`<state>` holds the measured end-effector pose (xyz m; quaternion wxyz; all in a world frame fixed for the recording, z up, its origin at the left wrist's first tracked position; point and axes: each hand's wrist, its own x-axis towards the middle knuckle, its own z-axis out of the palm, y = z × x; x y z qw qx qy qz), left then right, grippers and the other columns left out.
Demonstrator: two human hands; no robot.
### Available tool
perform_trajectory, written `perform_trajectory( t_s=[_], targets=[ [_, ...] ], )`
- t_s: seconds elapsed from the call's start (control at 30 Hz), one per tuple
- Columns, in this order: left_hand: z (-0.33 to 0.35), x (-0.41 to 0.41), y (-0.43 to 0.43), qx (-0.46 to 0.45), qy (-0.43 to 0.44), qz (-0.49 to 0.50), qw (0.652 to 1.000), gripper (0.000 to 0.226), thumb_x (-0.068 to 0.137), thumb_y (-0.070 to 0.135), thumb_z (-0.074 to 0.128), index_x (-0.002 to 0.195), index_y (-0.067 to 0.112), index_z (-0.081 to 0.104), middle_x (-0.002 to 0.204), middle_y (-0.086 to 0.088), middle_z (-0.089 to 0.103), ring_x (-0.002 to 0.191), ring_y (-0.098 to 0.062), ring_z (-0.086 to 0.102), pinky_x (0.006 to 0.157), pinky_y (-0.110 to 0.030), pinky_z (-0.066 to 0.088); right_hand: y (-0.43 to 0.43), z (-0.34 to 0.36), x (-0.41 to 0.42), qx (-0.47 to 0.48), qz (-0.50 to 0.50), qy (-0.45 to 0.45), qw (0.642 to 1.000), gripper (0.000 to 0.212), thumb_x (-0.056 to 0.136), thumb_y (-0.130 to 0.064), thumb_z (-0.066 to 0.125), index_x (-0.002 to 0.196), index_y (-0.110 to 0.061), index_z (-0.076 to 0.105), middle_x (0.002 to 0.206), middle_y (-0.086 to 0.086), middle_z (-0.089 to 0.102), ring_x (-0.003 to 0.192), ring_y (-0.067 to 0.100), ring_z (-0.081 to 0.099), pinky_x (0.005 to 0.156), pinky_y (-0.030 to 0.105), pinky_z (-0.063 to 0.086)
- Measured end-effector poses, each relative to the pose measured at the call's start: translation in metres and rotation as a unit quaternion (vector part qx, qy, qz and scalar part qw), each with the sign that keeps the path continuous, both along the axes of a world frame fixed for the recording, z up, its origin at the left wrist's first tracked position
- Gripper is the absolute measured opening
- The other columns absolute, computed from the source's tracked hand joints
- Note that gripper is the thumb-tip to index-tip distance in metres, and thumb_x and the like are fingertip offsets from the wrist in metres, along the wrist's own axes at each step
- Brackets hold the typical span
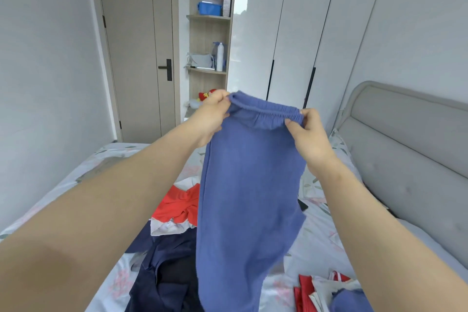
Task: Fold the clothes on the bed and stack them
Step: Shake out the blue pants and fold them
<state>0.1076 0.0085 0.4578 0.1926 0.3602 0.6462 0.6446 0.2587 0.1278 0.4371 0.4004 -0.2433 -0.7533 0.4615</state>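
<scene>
Blue trousers (248, 197) are held up by the waistband above the bed (326, 243), not yet folded.

The elastic waistband (268, 109) is pinched at its left end by the left hand (211, 114) and at its right end by the right hand (307, 132), with fingers curled over the gathered edge. The garment is probably lifted this way so that the legs hang straight and can be aligned before being laid down. The cloth is a plain mid-blue, soft and lightly creased, and falls as one long panel past the near edge of view. Beneath it, on the floral sheet, a red garment (177, 205) and a navy garment (162, 284) lie crumpled. More red and blue clothing (329, 294) is seen at the near right.
</scene>
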Motion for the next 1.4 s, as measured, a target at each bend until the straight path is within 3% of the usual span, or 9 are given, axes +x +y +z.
perform_trajectory(
  t_s=[0.1,0.23,0.33,0.43,0.57,0.73,0.9,1.17,1.4],
  targets=[
    [0.016,0.002,-0.002,0.092,0.032,-0.028,0.995,0.022,0.104,0.026,0.032,0.091,0.028,0.049,0.101,0.016,0.058,0.098,-0.001,0.054,0.075,-0.021,0.033,-0.003,0.014,0.007,0.011,0.023,0.079,0.997,0.010,0.098,-0.017,0.048,0.091,-0.021,0.042,0.089,-0.004,0.046,0.073,0.005,0.039,0.052,0.006,0.033],
    [0.021,0.006,-0.014,0.160,0.085,-0.061,0.982,0.022,0.104,0.019,0.033,0.091,0.025,0.051,0.102,0.010,0.060,0.105,-0.005,0.056,0.087,-0.017,0.041,-0.014,0.024,0.023,0.040,0.065,0.145,0.987,0.018,0.096,-0.007,0.049,0.087,-0.021,0.043,0.095,-0.005,0.055,0.079,-0.005,0.051,0.068,0.003,0.038],
    [0.016,0.010,-0.029,0.184,0.095,-0.107,0.973,0.023,0.104,0.017,0.032,0.093,0.022,0.051,0.104,0.008,0.061,0.108,-0.007,0.057,0.100,-0.024,0.041,-0.025,0.025,0.036,0.050,0.093,0.168,0.980,0.022,0.094,0.000,0.051,0.085,-0.019,0.044,0.092,-0.006,0.058,0.078,-0.009,0.056,0.071,0.006,0.041],
    [0.003,0.015,-0.046,0.119,0.089,-0.093,0.985,0.019,0.103,0.025,0.033,0.096,0.027,0.050,0.105,0.011,0.062,0.102,-0.005,0.063,0.095,-0.027,0.044,-0.033,0.018,0.049,0.042,0.084,0.150,0.984,0.021,0.092,-0.002,0.056,0.081,-0.018,0.048,0.080,-0.006,0.061,0.068,-0.002,0.057,0.067,0.010,0.043],
    [-0.024,0.022,-0.064,0.022,0.080,-0.072,0.994,0.019,0.103,0.027,0.033,0.095,0.027,0.050,0.093,0.007,0.061,0.066,-0.001,0.067,0.067,-0.017,0.049,-0.042,-0.006,0.059,0.007,0.041,0.078,0.996,0.020,0.088,-0.010,0.064,0.074,-0.019,0.052,0.057,-0.007,0.056,0.046,0.006,0.043,0.047,0.016,0.036],
    [-0.071,0.018,-0.073,-0.072,0.039,-0.082,0.993,0.023,0.103,0.019,0.037,0.083,0.017,0.050,0.070,-0.003,0.043,0.039,-0.005,0.043,0.044,-0.015,0.034,-0.047,-0.046,0.064,-0.080,0.043,-0.005,0.996,0.017,0.087,-0.008,0.064,0.074,-0.010,0.053,0.050,0.001,0.039,0.035,0.008,0.024,0.037,0.016,0.019],
    [-0.138,0.016,-0.064,-0.166,-0.015,-0.067,0.984,0.027,0.100,0.013,0.041,0.074,0.014,0.045,0.063,-0.002,0.031,0.037,-0.008,0.028,0.042,-0.020,0.018,-0.043,-0.101,0.064,-0.168,0.079,-0.116,0.976,0.019,0.089,-0.003,0.059,0.072,-0.010,0.052,0.040,-0.009,0.043,0.030,0.004,0.027,0.032,0.013,0.020],
    [-0.277,0.012,-0.026,-0.323,-0.096,-0.011,0.942,0.024,0.100,0.014,0.041,0.080,0.015,0.053,0.050,0.000,0.039,0.030,-0.006,0.037,0.036,-0.015,0.029,0.007,-0.251,0.047,-0.263,0.081,-0.266,0.924,0.009,0.088,-0.002,0.059,0.081,-0.004,0.055,0.033,-0.009,0.036,0.026,0.003,0.028,0.031,0.015,0.021],
    [-0.372,-0.010,0.030,-0.428,-0.125,0.031,0.895,0.025,0.098,0.016,0.040,0.077,0.016,0.052,0.042,0.002,0.051,0.043,-0.012,0.052,0.045,-0.022,0.033,0.052,-0.361,0.016,-0.344,0.044,-0.327,0.879,0.010,0.088,-0.013,0.060,0.083,-0.008,0.053,0.062,0.004,0.051,0.037,0.009,0.048,0.047,0.022,0.033]
  ],
)
